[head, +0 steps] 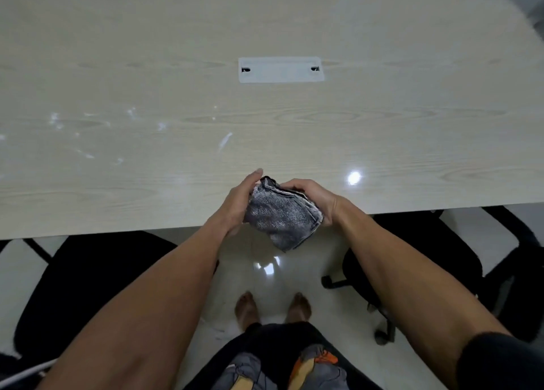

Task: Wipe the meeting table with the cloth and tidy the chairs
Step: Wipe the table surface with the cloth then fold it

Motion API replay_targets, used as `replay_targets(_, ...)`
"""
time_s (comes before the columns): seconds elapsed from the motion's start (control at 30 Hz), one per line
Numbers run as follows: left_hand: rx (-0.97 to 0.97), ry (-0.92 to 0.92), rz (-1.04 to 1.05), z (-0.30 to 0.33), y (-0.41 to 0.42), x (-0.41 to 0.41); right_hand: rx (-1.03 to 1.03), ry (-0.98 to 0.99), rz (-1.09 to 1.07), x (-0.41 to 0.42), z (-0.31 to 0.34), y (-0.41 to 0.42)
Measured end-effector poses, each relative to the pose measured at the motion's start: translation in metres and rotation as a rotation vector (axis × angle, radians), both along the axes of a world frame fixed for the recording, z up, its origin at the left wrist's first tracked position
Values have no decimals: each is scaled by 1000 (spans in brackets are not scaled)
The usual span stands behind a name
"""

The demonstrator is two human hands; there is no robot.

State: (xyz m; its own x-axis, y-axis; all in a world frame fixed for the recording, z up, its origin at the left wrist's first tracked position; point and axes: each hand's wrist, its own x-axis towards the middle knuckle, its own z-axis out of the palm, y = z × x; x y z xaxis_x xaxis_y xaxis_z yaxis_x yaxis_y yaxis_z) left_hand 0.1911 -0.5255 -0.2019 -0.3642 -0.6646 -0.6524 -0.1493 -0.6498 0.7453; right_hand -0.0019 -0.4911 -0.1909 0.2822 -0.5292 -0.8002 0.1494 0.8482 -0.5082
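- Smears of white residue (88,130) mark the pale wood-grain meeting table (382,124) at its left; a black chair (88,272) sits below that edge.
- The left hand (235,204) cups the folded grey terry cloth (279,216) with straight fingers, flat against its side.
- The cloth hangs at the near table edge: soft, light, limp, probably best pressed under a flat palm.
- The right hand (318,201) clasps the cloth's folded edge, thumb on top.
- A second black wheeled chair (426,257) stands on the right.

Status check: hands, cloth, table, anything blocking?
Left hand and right hand both gripping folded grey cloth above near table edge. White smears unwiped, left side. Chairs flank the person; tabletop unobstructed.
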Motion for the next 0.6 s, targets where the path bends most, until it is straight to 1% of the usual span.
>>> replay_targets(0.03, 11, 42, -51, 3, 0, -2, 29, -38, -23, -6, 3, -2)
replay_targets(0.1, 16, 60, -112, 4, 0, -5, 76, -92, -91, -20, 5, -5)
replay_targets(0.17, 44, 67, -93, 1, -2, -3, 98, -169, -155, -34, 1, -5)
replay_targets(0.27, 59, 27, -67, -8, -6, -3, 96, -347, -247, -53, -10, 0)
replay_targets(0.33, 44, 23, 23, -19, -9, -2, 92, -407, -286, -64, -20, 3)
replay_targets(0.37, 43, 24, 83, -22, -10, -1, 76, -381, -301, -69, -26, 5)
replay_targets(0.4, 45, 27, 129, -24, -11, 0, 53, -314, -302, -71, -31, 5)
replay_targets(0.5, 46, -8, 127, -32, -16, 3, -16, -69, -304, -64, -40, 0)
replay_targets(0.6, 9, -8, 116, -35, -26, 4, -103, 36, -388, -49, -42, -14)
